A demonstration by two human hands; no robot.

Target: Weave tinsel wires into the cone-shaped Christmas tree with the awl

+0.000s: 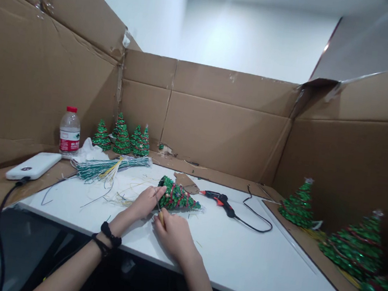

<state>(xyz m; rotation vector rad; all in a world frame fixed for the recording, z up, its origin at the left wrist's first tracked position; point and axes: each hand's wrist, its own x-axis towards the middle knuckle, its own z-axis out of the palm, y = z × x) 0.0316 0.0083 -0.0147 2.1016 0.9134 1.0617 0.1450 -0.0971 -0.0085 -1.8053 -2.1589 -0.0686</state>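
Green tree (177, 197) — left grip (147, 202) tight on its base (162, 181), right grip (174, 234) around wooden handle (161, 218)

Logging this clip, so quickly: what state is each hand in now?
Left hand: closed on the base end of the green tree.
Right hand: closed, holding the wooden-handled tool.

Glittery green tree (177, 197) with red bands — black-and-orange glue gun (221, 200) — plain white tabletop (253, 263)
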